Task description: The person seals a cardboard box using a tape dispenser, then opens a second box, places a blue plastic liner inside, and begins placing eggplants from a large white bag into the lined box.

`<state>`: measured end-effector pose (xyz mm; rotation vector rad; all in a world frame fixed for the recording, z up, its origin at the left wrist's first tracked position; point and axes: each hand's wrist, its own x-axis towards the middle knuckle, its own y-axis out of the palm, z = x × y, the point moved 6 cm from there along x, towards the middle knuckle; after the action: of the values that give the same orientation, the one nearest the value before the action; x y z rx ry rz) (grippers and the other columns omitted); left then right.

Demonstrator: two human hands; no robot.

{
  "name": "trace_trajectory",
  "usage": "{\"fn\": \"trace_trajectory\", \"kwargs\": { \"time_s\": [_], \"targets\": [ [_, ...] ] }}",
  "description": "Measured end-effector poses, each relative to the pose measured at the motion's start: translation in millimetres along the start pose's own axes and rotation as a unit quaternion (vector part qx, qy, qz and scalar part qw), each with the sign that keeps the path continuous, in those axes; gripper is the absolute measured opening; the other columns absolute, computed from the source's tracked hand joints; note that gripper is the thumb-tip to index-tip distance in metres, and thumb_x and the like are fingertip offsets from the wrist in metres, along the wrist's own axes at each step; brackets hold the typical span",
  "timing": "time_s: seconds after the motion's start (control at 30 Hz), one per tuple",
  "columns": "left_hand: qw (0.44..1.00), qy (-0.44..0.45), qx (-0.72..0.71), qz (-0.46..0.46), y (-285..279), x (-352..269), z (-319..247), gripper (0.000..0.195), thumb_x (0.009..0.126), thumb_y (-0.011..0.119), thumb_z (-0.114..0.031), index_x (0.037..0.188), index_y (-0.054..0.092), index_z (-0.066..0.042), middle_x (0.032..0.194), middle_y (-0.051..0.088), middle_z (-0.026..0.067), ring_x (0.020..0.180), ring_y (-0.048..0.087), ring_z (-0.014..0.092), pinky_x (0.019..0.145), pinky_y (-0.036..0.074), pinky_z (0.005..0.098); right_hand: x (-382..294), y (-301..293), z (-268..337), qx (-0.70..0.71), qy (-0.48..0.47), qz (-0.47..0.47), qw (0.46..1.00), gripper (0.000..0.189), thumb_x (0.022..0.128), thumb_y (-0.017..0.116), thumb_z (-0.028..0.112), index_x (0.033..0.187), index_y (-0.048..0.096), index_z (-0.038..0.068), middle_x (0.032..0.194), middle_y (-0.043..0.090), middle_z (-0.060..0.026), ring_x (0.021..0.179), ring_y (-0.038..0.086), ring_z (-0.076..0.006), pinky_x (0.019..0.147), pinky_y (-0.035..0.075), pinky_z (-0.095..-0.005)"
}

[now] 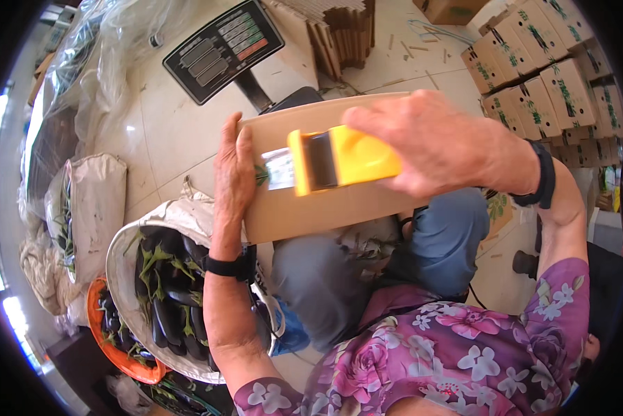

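A closed cardboard box (311, 216) lies in front of me, above my knees. My left hand (233, 161) steadies it by its left end, fingers along the edge. My right hand (426, 143), blurred, grips a yellow hand-held tool (366, 156) with a dark band near its front. The tool is over the box's top face; whether it touches the cardboard I cannot tell. Just left of the tool, a white label (279, 169) bearing print shows on the box, partly covered by it. A green printed mark (261, 175) peeks out beside my left fingers.
A platform scale's keypad display (223, 49) rises beyond the box. At left, a white sack (116, 260) and an orange basket (95, 317) hold eggplants. Flattened cardboard (337, 36) leans at the back. Printed boxes (540, 67) are stacked at right. Cardboard scraps litter the tiled floor (410, 67).
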<state>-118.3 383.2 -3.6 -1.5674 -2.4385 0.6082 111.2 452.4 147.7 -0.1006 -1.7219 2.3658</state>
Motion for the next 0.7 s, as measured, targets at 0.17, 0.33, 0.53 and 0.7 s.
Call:
{"fn": "trace_trajectory", "kwargs": {
  "time_s": [0.17, 0.33, 0.53, 0.7],
  "targets": [
    [0.997, 0.018, 0.069, 0.005, -4, -2, -6, 0.051, 0.105, 0.042, -0.038, 0.146, 0.041, -0.008, 0.131, 0.06, 0.0233, 0.119, 0.059, 0.034, 0.101, 0.045, 0.0382, -96, -17, -69, -0.011, 0.094, 0.009, 0.995, 0.061, 0.069, 0.081, 0.019, 0.121, 0.052, 0.006, 0.098, 0.066, -0.0197, 0.091, 0.065, -0.0406, 0.076, 0.054, -0.0461],
    [0.972, 0.072, 0.222, -0.018, -5, -1, -11, 0.05, 0.104, 0.045, -0.037, 0.148, 0.04, -0.013, 0.143, 0.05, 0.0196, 0.131, 0.048, 0.038, 0.107, 0.039, 0.0431, -152, 15, -89, 0.055, 0.159, -0.074, 0.983, 0.065, 0.067, 0.085, 0.019, 0.12, 0.051, 0.006, 0.1, 0.066, -0.018, 0.093, 0.065, -0.0406, 0.079, 0.055, -0.0433],
    [0.892, 0.338, 0.273, 0.128, 73, 6, -115, 0.069, 0.082, 0.05, 0.008, 0.146, 0.045, -0.019, 0.153, 0.037, 0.0138, 0.14, 0.035, 0.038, 0.112, 0.034, 0.0475, -165, 43, -104, 0.104, 0.155, -0.111, 0.976, 0.062, 0.07, 0.084, 0.018, 0.121, 0.051, 0.006, 0.1, 0.066, -0.0178, 0.092, 0.065, -0.0404, 0.079, 0.055, -0.0423],
    [0.844, 0.398, 0.249, 0.258, 188, 0, -151, 0.067, 0.076, 0.046, 0.014, 0.134, 0.058, -0.018, 0.147, 0.047, 0.0115, 0.134, 0.043, 0.034, 0.108, 0.036, 0.0464, -160, 44, -106, 0.117, 0.167, -0.108, 0.973, 0.061, 0.07, 0.084, 0.018, 0.12, 0.052, 0.005, 0.1, 0.066, -0.0174, 0.091, 0.065, -0.0403, 0.079, 0.055, -0.0424]
  ]
}}
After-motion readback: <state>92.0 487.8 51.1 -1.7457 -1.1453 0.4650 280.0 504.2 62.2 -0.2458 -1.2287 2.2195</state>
